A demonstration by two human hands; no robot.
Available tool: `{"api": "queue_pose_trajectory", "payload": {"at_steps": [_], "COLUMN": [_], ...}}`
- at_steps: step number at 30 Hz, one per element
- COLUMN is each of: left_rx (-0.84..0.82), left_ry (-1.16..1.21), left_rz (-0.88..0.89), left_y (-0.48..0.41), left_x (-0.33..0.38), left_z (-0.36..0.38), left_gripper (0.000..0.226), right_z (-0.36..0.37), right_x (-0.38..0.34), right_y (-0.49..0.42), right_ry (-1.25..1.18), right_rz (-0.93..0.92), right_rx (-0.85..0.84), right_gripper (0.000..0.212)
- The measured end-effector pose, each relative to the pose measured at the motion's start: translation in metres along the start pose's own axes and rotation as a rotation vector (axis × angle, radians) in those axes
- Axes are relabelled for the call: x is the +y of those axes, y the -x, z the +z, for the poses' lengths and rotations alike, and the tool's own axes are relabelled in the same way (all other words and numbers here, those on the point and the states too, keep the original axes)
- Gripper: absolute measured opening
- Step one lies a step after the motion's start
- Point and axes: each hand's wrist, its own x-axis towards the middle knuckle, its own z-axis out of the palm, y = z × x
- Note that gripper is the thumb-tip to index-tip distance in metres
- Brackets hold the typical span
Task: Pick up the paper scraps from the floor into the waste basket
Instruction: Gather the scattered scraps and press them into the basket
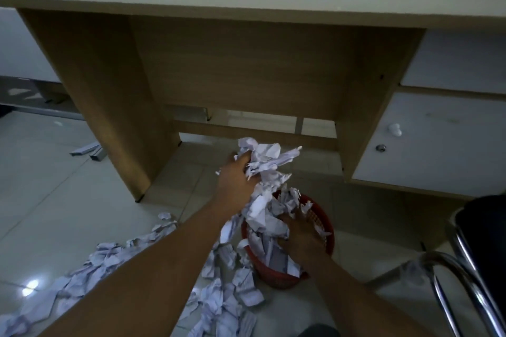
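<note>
My left hand (237,175) grips a big bunch of crumpled white paper scraps (267,161), raised above the red mesh waste basket (327,230). Scraps trail down from the bunch into the basket. My right hand (299,236) is inside the basket, fingers spread, pressing on the paper that fills it. A long trail of loose paper scraps (90,268) lies on the tiled floor to the left of the basket, and another heap of scraps (227,306) lies just in front of it.
A wooden desk (246,63) stands right behind the basket, with white drawers (438,134) on its right side. A chrome-framed chair (465,268) is at the right edge. Metal bars (87,149) lie on the floor at the left.
</note>
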Motion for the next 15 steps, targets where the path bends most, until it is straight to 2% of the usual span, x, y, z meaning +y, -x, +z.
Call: {"api": "queue_pose_trajectory", "payload": {"at_steps": [2,4,6,9,11,13,15], "left_rx": [-0.011,-0.029,-0.026,0.033,0.027,-0.009,-0.051], "left_ry": [0.074,0.184,0.283,0.379,0.379,0.300,0.205], "left_rz": [-0.025,-0.061,-0.104,-0.159,-0.191,-0.220,-0.203], "left_y": [-0.003,-0.005,-0.004,0.006,0.017,0.028,0.039], "left_x": [0.010,0.016,0.019,0.015,0.007,-0.004,-0.014], "left_z": [0.017,0.033,0.047,0.069,0.080,0.092,0.102], "left_gripper": [0.049,0.049,0.048,0.046,0.049,0.056,0.061], "right_z": [0.000,-0.006,-0.014,-0.036,-0.050,-0.059,-0.064], "right_x": [0.003,0.006,0.009,0.012,0.015,0.022,0.029], "right_y": [-0.004,-0.007,-0.009,-0.009,-0.003,0.007,0.015], "right_ry": [0.006,-0.012,-0.093,-0.133,-0.278,-0.431,-0.475], "right_rz": [0.032,0.047,0.061,0.047,0.051,0.079,0.098], "right_rx": [-0.078,-0.152,-0.140,-0.125,-0.095,-0.112,-0.109], "right_gripper": [0.071,0.087,0.103,0.091,0.089,0.100,0.100]}}
